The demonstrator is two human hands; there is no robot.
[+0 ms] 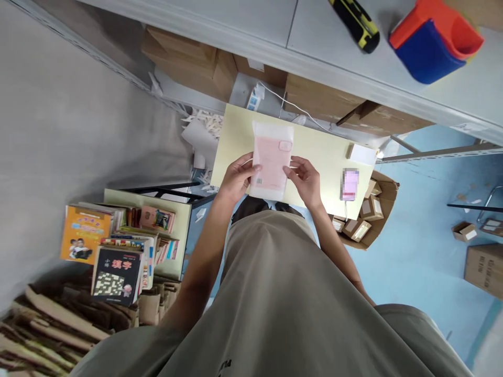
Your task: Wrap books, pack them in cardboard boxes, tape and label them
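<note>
A pink phone case (pixel 271 162) shows through a frosted plastic bag (pixel 272 130), held up over the pale yellow table (pixel 314 157). The case's camera cut-out is at its upper right, and a small printed code sits low on its left. My left hand (pixel 238 177) grips the left edge of the bag, thumb on the front face. On the opposite edge my right hand (pixel 304 177) pinches it in the same way. The fingers behind the bag are partly hidden. To the right on the table lie a phone (pixel 349 184), its screen blurred, and a small white box (pixel 362 154).
Overhead, a grey shelf (pixel 251 23) carries a yellow-black utility knife (pixel 357 26) and a red-blue tape dispenser (pixel 430 47). Cardboard boxes (pixel 322 97) stand behind the table. A carton of small parcels (pixel 387 207) is at the right; stacked books (pixel 118 267) are at the left.
</note>
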